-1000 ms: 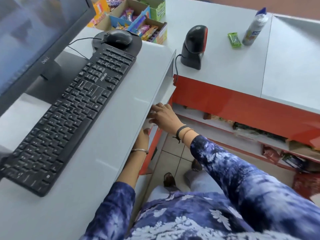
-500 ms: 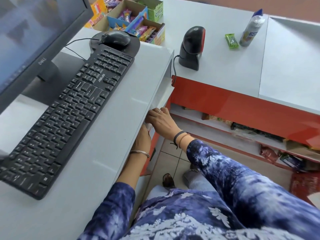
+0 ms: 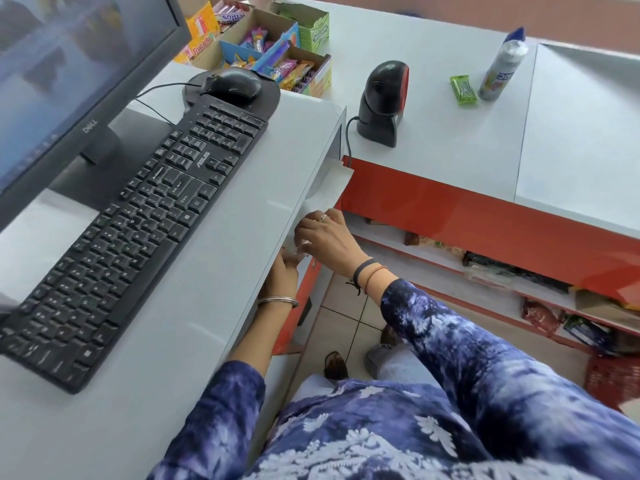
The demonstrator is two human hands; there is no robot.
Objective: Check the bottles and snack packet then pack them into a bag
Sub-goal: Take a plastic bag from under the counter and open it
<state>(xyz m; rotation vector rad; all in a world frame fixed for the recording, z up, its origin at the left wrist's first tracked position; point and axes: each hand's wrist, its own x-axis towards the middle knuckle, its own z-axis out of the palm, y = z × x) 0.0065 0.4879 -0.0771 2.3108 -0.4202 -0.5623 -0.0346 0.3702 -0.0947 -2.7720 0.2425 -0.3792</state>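
Note:
A white bottle with a blue cap [image 3: 503, 65] lies tilted on the far counter, and a small green snack packet [image 3: 463, 89] lies just left of it. Both my hands are far from them, under the edge of the near desk. My right hand [image 3: 327, 239] is curled on white bags [image 3: 329, 187] sticking out from beneath the desktop. My left hand [image 3: 282, 277] reaches under the desk just below it, fingers partly hidden, touching the same white material.
A black barcode scanner [image 3: 381, 102] stands on the counter. A keyboard [image 3: 138, 223], mouse [image 3: 233, 85] and monitor [image 3: 69, 81] fill the desk [image 3: 214, 306]. Candy boxes [image 3: 277, 60] sit behind. Orange shelves [image 3: 485, 271] with goods run below the counter.
My hands stay under the desk edge; the right hand has shifted slightly along the white bags. The view has tilted a little.

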